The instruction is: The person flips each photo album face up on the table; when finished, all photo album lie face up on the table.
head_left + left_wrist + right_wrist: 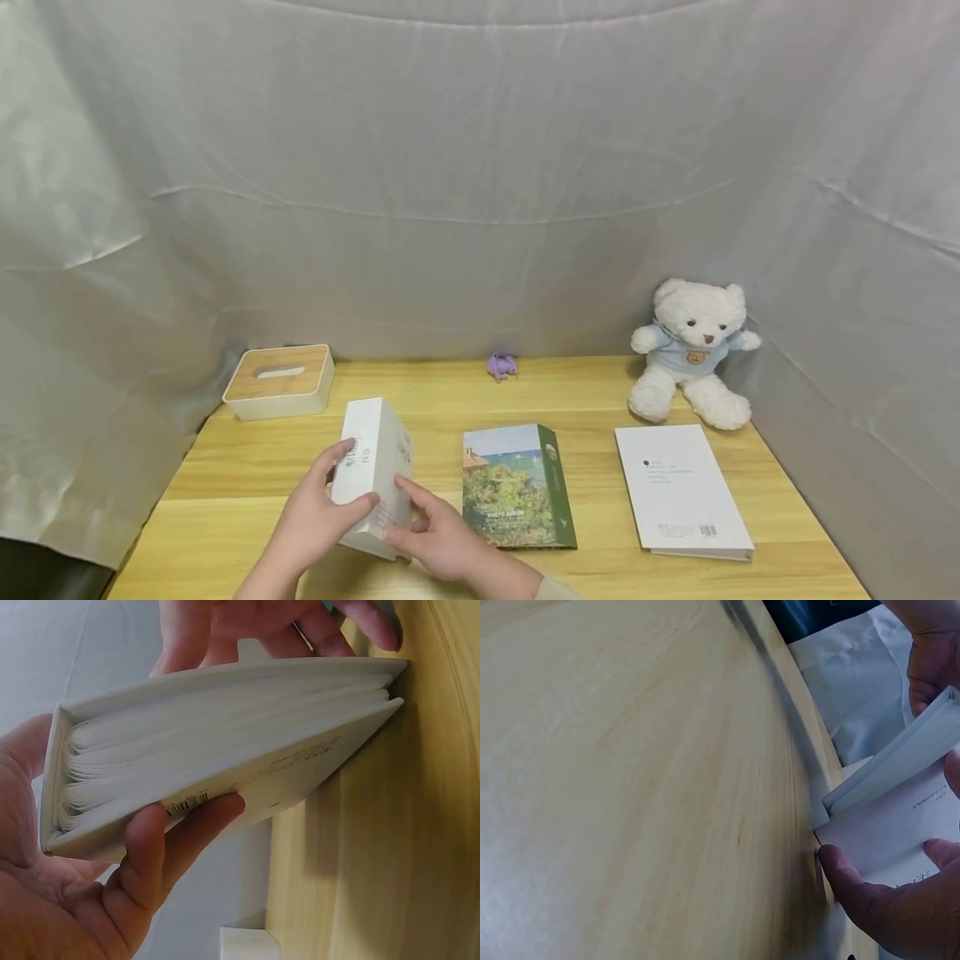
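A thick white photo album (390, 442) stands tilted just above or on the wooden table, left of the middle. My left hand (311, 508) grips it around the spine, thumb on one side and fingers on the barcode cover (255, 780) in the left wrist view. On the opposite cover, my right hand (446, 537) holds the lower part with thumb and fingers. The covers spread slightly at the bottom, and the page edges (202, 727) show between them. In the right wrist view, the right thumb (840, 874) lies along the cover's lower edge.
A green photo album (502, 492) with a painted landscape lies right of my hands. Farther right is a white book (686, 500), below a seated white teddy bear (693, 358). A wood-topped tissue box (281, 383) and a small purple object (502, 366) sit at the back.
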